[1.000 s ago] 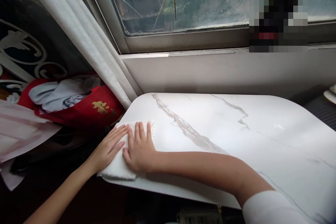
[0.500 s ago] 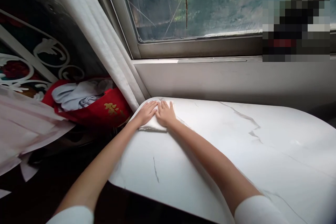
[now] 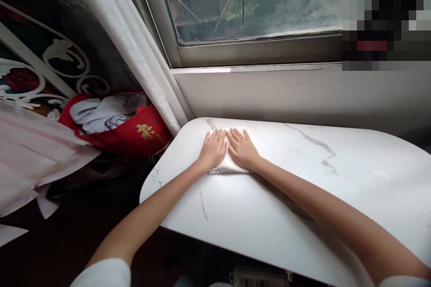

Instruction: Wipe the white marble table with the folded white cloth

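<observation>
My left hand [image 3: 213,149] lies flat, fingers stretched out, on the left part of a folded white cloth [image 3: 229,168]. Beside it my right hand [image 3: 244,149] presses down on the right part of the same cloth, its fingers also stretched. The fingertips of the two hands nearly meet. Under the cloth is a white tabletop with grey marble veins [image 3: 289,175]. Between and below the palms the cloth's near edge shows; the hands cover much of the rest.
A red bag [image 3: 148,132] with gold lettering, holding pale clothes [image 3: 97,114], stands left of the table. A light curtain [image 3: 134,49] hangs by the window [image 3: 286,4]. Pink fabric [image 3: 40,152] drapes at the far left. The table's far edge runs along the wall [image 3: 269,92].
Both hands have slid to the right across the tabletop with the cloth beneath them, away from the left far corner. The view has tilted slightly down.
</observation>
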Action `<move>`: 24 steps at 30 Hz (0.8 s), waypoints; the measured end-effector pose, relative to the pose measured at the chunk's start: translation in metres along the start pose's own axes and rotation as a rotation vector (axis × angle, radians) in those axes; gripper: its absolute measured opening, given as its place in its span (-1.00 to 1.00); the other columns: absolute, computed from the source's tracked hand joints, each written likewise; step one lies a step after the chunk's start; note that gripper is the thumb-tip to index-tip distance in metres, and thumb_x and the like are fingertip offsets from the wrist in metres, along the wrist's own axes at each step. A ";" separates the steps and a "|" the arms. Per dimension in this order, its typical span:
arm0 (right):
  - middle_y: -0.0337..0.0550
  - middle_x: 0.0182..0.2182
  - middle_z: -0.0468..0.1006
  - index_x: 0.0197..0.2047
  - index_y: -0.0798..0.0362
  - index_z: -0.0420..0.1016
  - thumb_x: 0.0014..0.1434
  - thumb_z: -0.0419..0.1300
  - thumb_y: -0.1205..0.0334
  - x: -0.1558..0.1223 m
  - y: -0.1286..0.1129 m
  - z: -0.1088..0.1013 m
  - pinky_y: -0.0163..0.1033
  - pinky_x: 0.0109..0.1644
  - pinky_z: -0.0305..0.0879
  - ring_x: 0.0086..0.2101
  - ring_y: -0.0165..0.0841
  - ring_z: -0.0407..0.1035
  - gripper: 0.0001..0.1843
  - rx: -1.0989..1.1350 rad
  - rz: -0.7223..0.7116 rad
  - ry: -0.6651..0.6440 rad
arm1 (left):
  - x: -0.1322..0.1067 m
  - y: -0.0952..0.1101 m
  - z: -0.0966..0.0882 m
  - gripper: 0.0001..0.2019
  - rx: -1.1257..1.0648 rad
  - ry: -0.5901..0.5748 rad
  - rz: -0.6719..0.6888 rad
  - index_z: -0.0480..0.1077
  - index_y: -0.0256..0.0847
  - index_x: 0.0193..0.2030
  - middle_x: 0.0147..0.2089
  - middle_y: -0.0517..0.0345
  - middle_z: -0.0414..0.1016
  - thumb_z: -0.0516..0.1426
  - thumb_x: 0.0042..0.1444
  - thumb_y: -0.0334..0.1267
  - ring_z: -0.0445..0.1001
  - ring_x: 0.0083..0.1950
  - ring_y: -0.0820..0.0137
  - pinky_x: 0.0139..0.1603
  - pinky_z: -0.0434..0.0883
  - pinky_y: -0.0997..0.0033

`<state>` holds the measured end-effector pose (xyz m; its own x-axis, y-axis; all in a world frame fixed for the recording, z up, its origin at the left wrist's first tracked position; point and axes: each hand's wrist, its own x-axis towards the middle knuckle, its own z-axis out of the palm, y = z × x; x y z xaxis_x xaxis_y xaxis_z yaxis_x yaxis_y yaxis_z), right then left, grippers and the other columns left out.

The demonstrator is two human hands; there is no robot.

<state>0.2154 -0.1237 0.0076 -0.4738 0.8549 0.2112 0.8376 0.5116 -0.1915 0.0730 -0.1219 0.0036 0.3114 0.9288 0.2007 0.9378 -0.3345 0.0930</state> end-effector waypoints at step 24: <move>0.02 0.31 0.05 0.34 0.24 0.00 0.27 -0.26 0.24 -0.019 0.149 -0.035 0.02 0.33 -0.29 0.29 -0.27 -0.11 -0.40 -0.063 0.242 0.001 | 0.114 0.118 0.030 -0.49 -0.024 -0.010 0.172 -0.01 -0.37 0.35 0.38 -0.02 0.02 -0.18 0.30 -0.22 -0.07 0.39 0.24 0.37 -0.16 0.08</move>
<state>0.3581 -0.0668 0.0084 -0.2572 0.9517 0.1676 0.9420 0.2856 -0.1761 0.2237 -0.0503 0.0081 0.4690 0.8589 0.2059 0.8665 -0.4926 0.0812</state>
